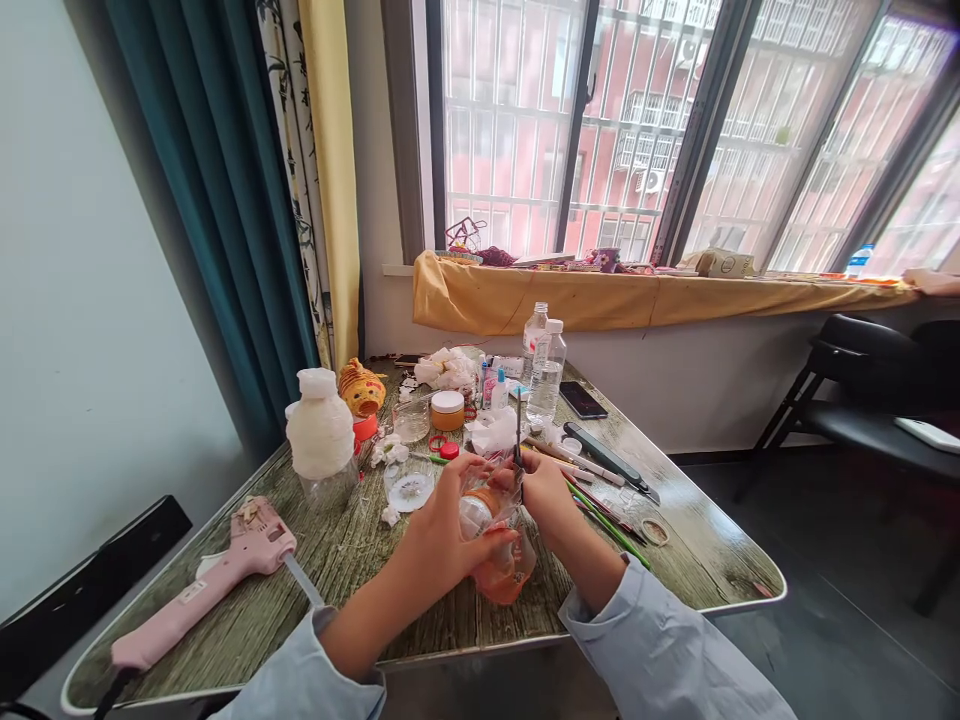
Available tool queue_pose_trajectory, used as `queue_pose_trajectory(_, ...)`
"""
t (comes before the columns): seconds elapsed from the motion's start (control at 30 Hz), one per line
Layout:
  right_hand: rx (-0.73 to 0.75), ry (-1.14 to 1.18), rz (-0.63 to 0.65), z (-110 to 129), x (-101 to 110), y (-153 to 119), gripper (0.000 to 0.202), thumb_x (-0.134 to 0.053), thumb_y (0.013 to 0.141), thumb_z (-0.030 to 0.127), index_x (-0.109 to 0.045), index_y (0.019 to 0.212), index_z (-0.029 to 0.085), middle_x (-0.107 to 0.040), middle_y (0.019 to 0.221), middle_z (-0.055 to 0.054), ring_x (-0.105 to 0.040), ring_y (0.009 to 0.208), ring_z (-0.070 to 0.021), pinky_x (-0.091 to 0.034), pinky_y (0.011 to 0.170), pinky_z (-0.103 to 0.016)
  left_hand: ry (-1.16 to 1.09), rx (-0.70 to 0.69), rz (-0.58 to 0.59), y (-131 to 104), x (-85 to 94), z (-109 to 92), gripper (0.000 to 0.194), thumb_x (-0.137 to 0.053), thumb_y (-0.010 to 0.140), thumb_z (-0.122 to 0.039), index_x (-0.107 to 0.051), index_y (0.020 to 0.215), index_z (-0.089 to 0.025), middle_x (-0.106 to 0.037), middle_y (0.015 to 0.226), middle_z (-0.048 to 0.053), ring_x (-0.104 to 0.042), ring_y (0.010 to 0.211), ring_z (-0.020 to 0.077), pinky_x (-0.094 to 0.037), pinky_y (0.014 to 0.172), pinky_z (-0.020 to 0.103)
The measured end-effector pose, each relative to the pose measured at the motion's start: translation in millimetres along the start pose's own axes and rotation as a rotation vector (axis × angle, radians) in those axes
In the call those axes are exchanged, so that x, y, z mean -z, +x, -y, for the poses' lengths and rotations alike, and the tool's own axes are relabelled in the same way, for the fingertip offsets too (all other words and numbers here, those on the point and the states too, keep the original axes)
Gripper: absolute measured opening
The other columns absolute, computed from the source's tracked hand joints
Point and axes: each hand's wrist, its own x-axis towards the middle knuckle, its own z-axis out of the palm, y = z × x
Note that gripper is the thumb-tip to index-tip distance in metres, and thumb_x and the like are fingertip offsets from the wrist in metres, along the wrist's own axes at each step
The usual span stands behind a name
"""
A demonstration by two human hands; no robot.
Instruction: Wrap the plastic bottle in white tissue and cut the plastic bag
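My left hand [442,520] is wrapped around a crumpled, clear plastic bottle [508,575] with orange patches, which looks partly cut open. Closed around dark scissors [517,425], my right hand [551,500] is pressed against the bottle's right side. The scissors' blades point away from me, and my fingers hide their handles. Just beyond my hands lie a red cap [449,451] and a ball of white stuffing [493,430]. A clear cut bottle base [409,488] sits left of the bottle.
A pink glue gun [217,585] lies at the table's left, near a wrapped bottle [320,430] and an orange tiger-like figure [362,388]. Farther back stand a jar [448,410] and a water bottle [547,375]. A utility knife [609,458] and phone [583,400] lie right.
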Motion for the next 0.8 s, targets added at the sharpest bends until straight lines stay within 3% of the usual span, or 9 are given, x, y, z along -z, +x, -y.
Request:
queue_pose_trajectory(0.17,0.16,-0.008,0.017,4,-1,-4,0.022,-0.071,0.061,0.031,-0.057,0.067,0.016,-0.058,0.067,0.0,-0.049,0.062,-0.0134,-0.041,0.059,-0.025,-0.09,-0.047,0.002,2,7.0,-2,0.058,-0.071,0.072,-0.033,-0.035,0.117,-0.027,-0.055,0.121,0.01,-0.056,0.113,0.027,-0.046,0.098,0.046)
queue_pose_trajectory(0.27,0.25,-0.007,0.05,7,-2,-7,0.021,-0.07,0.066,0.032,-0.056,0.069,0.017,-0.058,0.068,0.0,-0.05,0.062,-0.0136,-0.043,0.06,-0.025,-0.2,-0.043,-0.018,6,15.9,-7,0.056,-0.068,0.075,-0.038,-0.03,0.114,-0.026,-0.057,0.115,0.009,-0.06,0.107,0.0237,-0.052,0.089,0.041)
queue_pose_trajectory(0.37,0.336,-0.024,0.059,9,-3,-9,0.019,-0.068,0.07,0.032,-0.056,0.071,0.018,-0.059,0.068,-0.001,-0.053,0.063,-0.0143,-0.045,0.062,-0.026,-0.436,0.065,-0.043,10,22.7,-10,0.059,-0.072,0.07,-0.041,-0.032,0.11,-0.025,-0.058,0.112,0.009,-0.063,0.1,0.0239,-0.055,0.08,0.038)
queue_pose_trajectory(0.53,0.478,-0.107,0.018,5,-2,-13,0.005,-0.063,0.069,0.02,-0.059,0.071,0.019,-0.062,0.071,-0.001,-0.056,0.068,-0.0161,-0.045,0.066,-0.028,-0.689,0.227,-0.018,12,25.7,-9,0.066,-0.077,0.066,-0.04,-0.035,0.114,-0.024,-0.059,0.112,0.009,-0.063,0.099,0.0246,-0.052,0.082,0.038)
queue_pose_trajectory(0.63,0.501,-0.135,-0.028,2,-2,-13,0.003,-0.062,0.068,0.017,-0.059,0.07,0.019,-0.062,0.072,0.0,-0.055,0.068,-0.0159,-0.044,0.066,-0.028,-0.696,0.237,-0.04,11,24.3,-11,0.068,-0.078,0.065,-0.041,-0.035,0.114,-0.024,-0.057,0.117,0.011,-0.061,0.104,0.0261,-0.05,0.086,0.039)
queue_pose_trajectory(0.8,0.415,-0.087,-0.094,-1,-4,-8,0.01,-0.062,0.07,0.025,-0.054,0.071,0.019,-0.056,0.069,0.002,-0.052,0.063,-0.014,-0.043,0.06,-0.026,-0.551,0.167,-0.089,10,16.9,-18,0.064,-0.077,0.064,-0.038,-0.035,0.109,-0.023,-0.056,0.115,0.009,-0.06,0.102,0.0239,-0.048,0.088,0.041)
